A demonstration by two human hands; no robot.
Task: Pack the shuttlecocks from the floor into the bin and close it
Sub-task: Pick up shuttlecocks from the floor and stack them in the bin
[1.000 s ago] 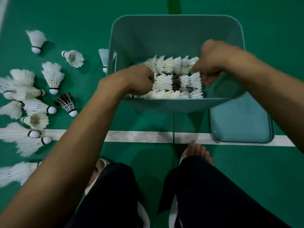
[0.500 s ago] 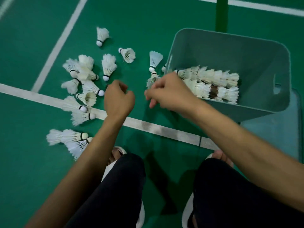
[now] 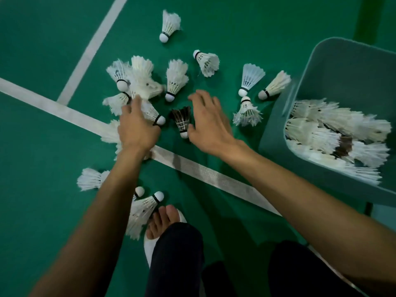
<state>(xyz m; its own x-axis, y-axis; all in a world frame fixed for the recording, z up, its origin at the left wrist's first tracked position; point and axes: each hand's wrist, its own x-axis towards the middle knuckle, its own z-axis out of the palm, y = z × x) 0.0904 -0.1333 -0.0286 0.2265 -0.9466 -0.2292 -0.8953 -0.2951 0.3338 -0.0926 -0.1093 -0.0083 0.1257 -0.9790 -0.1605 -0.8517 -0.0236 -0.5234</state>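
Nearest, by the person's foot (image 3: pixel 165 219), a white shuttlecock (image 3: pixel 143 211) lies just beside the toes. One shift of weight, I'd guess, and its feathers get crushed.

Further out, the left hand (image 3: pixel 137 129) rests on the white pile (image 3: pixel 137 82), fingers stretched and not closed round anything I can make out. The right hand (image 3: pixel 206 123) is spread and holds nothing, its thumb just beside the dark shuttlecock (image 3: pixel 181 120), which lies between the two hands. A hasty grab by the feathers rather than the cork could bend them. Scooping up several at once might drop some short of the bin (image 3: pixel 347 67), which stands open to the right, its near side well filled.

Counting: two hands, one bin, one bare foot showing. On the floor there is one dark shuttlecock and, as best I can tell, fourteen white ones, though the pile overlaps, so that figure may be off. The bin holds one packed dark shuttlecock (image 3: pixel 344 147) among whites too tangled to count.
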